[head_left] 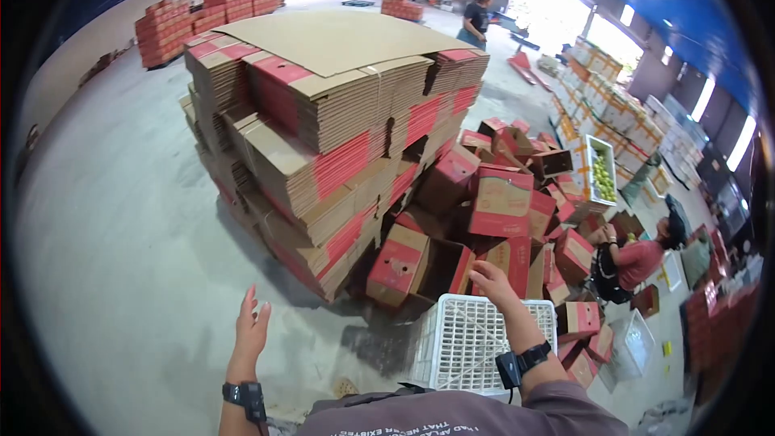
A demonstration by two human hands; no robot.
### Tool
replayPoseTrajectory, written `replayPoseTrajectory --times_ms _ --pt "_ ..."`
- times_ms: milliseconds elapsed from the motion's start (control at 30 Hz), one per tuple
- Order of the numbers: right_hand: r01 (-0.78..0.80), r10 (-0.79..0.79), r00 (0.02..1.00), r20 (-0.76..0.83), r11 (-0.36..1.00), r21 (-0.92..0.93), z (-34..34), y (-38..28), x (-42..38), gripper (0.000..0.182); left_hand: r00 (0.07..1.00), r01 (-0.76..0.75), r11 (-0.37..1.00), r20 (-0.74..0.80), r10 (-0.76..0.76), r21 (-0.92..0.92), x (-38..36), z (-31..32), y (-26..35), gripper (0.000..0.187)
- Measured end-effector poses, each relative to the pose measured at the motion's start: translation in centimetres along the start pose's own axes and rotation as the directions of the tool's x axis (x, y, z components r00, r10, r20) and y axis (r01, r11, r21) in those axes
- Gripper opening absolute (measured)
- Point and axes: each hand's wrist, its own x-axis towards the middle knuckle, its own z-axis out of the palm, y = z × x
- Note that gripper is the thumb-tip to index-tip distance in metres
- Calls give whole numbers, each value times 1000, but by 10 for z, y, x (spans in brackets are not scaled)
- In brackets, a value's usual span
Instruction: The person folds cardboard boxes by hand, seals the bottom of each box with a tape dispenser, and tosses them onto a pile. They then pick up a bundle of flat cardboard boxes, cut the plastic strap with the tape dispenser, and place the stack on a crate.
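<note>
My left hand point(253, 324) is raised over the concrete floor with its fingers apart and nothing in it. My right hand point(492, 282) reaches over a white plastic crate point(462, 347), fingers stretched toward the open red-and-brown cardboard boxes point(502, 202) piled beyond it. The nearest box point(398, 265) lies tilted on its side, its opening facing right. In front of me stands a tall stack of flattened cardboard boxes point(339, 141), bundled in layers, with a plain cardboard sheet point(339, 36) on top. The crate's slatted face is turned up toward me.
To the right a person in a red shirt point(638, 262) sits beside the box pile. A white foam box of green fruit point(602, 169) stands behind, near stacked foam boxes point(613, 121). Another person point(476, 20) stands at the back. More red cartons point(206, 16) are stacked far left.
</note>
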Motion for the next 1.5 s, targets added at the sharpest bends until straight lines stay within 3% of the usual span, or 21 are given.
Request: replayPoseTrajectory --times_ms 200,300,467,600,667,700,733,833,933,1067,1167,1333,1400,1467,1500 --pt "-21 21 1000 1 1000 -5 51 -37 24 48 999 -18 999 -34 17 -38 43 -36 -11 55" --pt "14 -17 999 -34 995 -100 57 -42 41 50 999 -24 998 -24 23 -52 55 -43 -14 56" --pt "-162 161 985 -70 987 -10 52 -67 65 48 1000 -25 997 -14 24 -76 73 -51 -25 55" --pt "-169 188 971 -151 977 129 37 -76 121 42 999 -26 996 -48 22 -85 87 -57 -22 55" --pt "-71 111 971 -211 979 190 35 -86 148 41 998 -31 992 -64 24 -120 95 -59 -9 54" --pt "-128 170 965 -201 970 206 33 -99 159 39 997 -34 993 -76 25 -116 102 -58 -5 54" --pt "-50 99 971 -220 975 216 31 -98 177 38 995 -61 989 -91 50 -131 110 -58 0 54" --pt "-11 102 951 -293 955 297 31 -118 224 36 985 -143 977 -115 126 -157 139 -52 28 54" --pt "67 0 978 -209 948 311 18 -118 296 49 966 -250 949 -123 229 -191 178 -36 65 55" --pt "124 -23 961 -277 927 353 26 -144 371 46 940 -340 922 -90 329 -186 232 -6 118 56" --pt "131 -52 972 -228 928 348 28 -150 436 46 935 -352 910 -118 334 -218 268 21 151 62" --pt "361 -213 897 -388 860 361 40 -141 549 52 915 -378 922 -190 356 -91 307 57 168 67" --pt "400 -153 869 -471 778 485 58 -175 551 51 918 -354 933 -218 332 -70 318 65 167 68" --pt "322 -92 903 -419 790 521 61 -175 563 61 911 -400 909 -163 379 -117 325 74 157 70" --pt "279 -121 950 -287 740 612 63 -165 581 68 922 -378 915 -143 359 -140 327 75 154 70"
